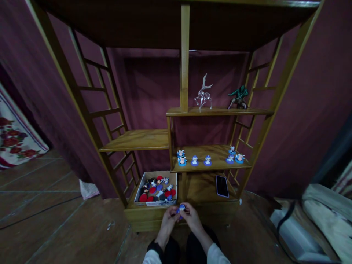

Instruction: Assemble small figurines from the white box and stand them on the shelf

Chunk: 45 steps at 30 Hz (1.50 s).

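Brown wooden display unit (140, 140): one. Clear, glassy deer figurine (203, 97): one. Dark green hooded figure in a crouch (239, 97): one. Small round-based figurines on the middle shelf, seven in all: blue-based pair at the left (182, 160), two; purple-based white pair in the middle (194, 160), two; mixed group at the right (239, 158), three. Small purple-and-white figurine between the hands (182, 208): one. Bare left hand (168, 217): one. Bare right hand (193, 217): one. Black-screened smartphone with purple edge (222, 186): one. Shallow open cardboard box (172, 177): one. Flat red discs inside (143, 198): at least four. Figurines in the box (165, 180): several, overlapping, exact count unreadable.
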Tool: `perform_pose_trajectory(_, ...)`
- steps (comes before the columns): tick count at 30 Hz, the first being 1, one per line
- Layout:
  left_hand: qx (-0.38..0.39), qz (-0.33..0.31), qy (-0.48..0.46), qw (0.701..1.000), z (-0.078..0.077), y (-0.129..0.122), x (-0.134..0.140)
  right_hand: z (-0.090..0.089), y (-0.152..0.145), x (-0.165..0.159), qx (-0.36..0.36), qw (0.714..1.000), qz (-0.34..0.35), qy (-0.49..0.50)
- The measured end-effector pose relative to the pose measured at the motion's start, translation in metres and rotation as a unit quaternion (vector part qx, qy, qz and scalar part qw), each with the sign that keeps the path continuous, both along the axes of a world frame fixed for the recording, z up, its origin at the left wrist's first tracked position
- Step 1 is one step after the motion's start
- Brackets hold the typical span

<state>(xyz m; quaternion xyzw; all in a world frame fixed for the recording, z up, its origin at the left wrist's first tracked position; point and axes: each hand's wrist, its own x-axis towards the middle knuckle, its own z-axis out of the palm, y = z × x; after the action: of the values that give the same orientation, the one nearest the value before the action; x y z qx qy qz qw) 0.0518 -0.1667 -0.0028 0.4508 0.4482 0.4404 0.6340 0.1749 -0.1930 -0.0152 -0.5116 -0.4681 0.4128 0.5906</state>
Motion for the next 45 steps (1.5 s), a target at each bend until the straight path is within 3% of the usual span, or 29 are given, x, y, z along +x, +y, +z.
perform_pose_trajectory(5,-0.050,-0.055,-0.005,0.997,0.004,-0.001,-0.003,0.009,-0.002,0.000,-0.029,0.998,0.017,0.046)
perform_pose_trajectory(13,-0.105,-0.039,-0.097,0.989,-0.003,-0.005,0.002,0.002,-0.005,0.000,-0.043,0.997,-0.003,0.064)
perform_pose_trajectory(32,-0.006,-0.043,-0.043,0.998,-0.013,-0.011,0.010,-0.001,-0.009,0.005,-0.080,0.994,0.028,0.074)
perform_pose_trajectory(45,0.013,-0.042,-0.027,0.999,-0.017,-0.010,0.008,-0.011,-0.004,0.004,-0.093,0.985,0.047,0.137)
